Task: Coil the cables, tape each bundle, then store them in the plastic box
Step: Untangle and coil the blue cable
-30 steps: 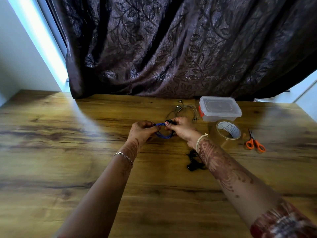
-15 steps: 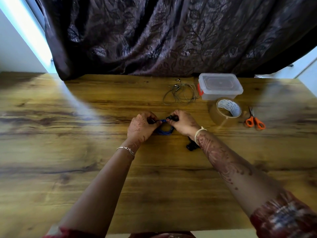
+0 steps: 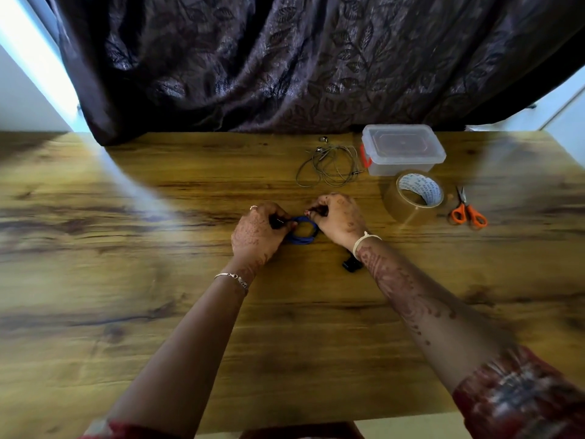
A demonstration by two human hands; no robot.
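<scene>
On the desk, forward-left of the one lidded plastic box, the left hand has its fingers curled round one coiled blue cable; the right hand pinches its other side. One grey cable lies just left of the box, with one tape roll and one pair of scissors in front of it.
</scene>
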